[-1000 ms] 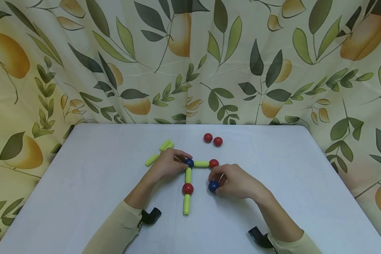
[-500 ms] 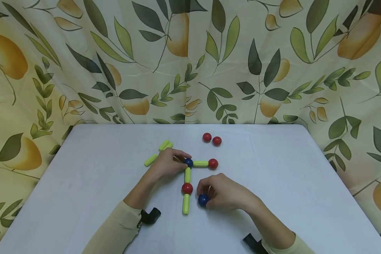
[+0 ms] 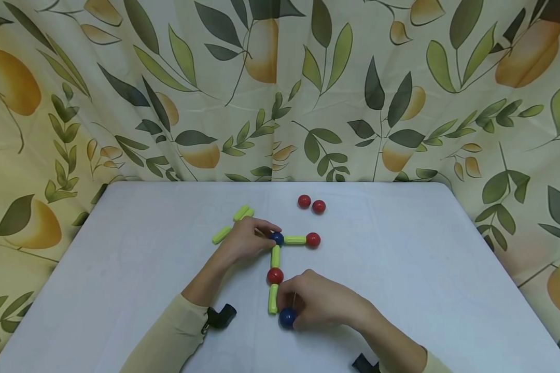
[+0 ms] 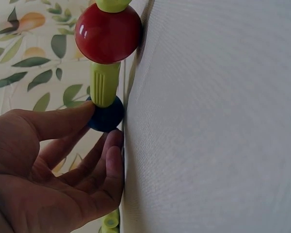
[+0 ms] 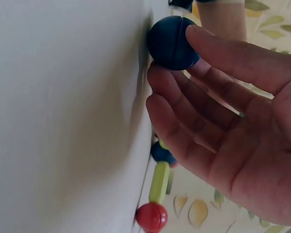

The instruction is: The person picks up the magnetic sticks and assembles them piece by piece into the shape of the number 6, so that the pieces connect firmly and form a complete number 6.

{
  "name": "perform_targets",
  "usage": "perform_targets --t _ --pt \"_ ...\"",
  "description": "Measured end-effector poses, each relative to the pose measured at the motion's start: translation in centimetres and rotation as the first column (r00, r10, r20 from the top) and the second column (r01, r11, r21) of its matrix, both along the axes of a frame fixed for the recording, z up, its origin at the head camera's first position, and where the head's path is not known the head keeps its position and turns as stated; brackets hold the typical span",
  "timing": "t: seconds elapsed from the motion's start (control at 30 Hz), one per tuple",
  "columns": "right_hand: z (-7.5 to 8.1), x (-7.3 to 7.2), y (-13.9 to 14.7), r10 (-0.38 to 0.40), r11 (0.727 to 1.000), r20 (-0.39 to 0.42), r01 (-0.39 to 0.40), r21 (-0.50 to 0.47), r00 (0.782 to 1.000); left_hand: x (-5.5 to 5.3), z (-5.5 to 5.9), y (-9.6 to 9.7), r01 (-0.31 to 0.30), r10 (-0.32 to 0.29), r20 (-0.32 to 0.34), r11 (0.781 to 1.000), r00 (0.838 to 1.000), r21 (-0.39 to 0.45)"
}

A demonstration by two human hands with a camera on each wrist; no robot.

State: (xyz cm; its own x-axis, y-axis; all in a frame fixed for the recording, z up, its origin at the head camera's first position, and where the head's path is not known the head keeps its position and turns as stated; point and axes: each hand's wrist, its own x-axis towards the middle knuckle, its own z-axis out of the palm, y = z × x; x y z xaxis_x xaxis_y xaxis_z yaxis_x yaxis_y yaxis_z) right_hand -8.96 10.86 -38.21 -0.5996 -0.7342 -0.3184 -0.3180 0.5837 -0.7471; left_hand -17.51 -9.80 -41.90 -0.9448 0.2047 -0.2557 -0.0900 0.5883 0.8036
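Observation:
At the corner of an L-shaped chain of balls and rods, my left hand (image 3: 250, 238) pinches a blue ball (image 4: 106, 116) between thumb and fingers. One green rod (image 3: 295, 240) runs right from that ball to a red ball (image 3: 313, 240). Another green rod (image 3: 275, 256) leads toward me to a second red ball (image 3: 275, 275), followed by a lower green rod (image 3: 273, 299). My right hand (image 3: 324, 300) holds a loose blue ball (image 5: 172, 43), low over the table, just right of that lower rod's near end. Whether ball and rod touch I cannot tell.
Two loose red balls (image 3: 311, 204) lie toward the back of the white table (image 3: 401, 248). Several green rods (image 3: 222, 234) lie beyond my left hand. A patterned curtain (image 3: 336, 103) hangs behind the table's far edge.
My right hand has carried the blue ball toward me and left, from near the right red ball to beside the lower rod's end. My left hand has stayed in place.

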Motion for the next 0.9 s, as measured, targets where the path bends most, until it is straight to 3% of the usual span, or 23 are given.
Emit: perform_targets --t 0.4,0.9 --pt "-0.6 0.7 -1.0 0.065 0.997 -0.038 -0.066 -0.029 0.997 0.0 0.0 0.0 0.002 -0.002 -0.002 1.0 1.0 0.0" --pt "-0.7 1.1 -1.5 0.028 0.999 -0.04 -0.029 -0.039 0.999 -0.1 -0.1 -0.1 -0.003 0.003 0.006 1.0 1.0 -0.004"
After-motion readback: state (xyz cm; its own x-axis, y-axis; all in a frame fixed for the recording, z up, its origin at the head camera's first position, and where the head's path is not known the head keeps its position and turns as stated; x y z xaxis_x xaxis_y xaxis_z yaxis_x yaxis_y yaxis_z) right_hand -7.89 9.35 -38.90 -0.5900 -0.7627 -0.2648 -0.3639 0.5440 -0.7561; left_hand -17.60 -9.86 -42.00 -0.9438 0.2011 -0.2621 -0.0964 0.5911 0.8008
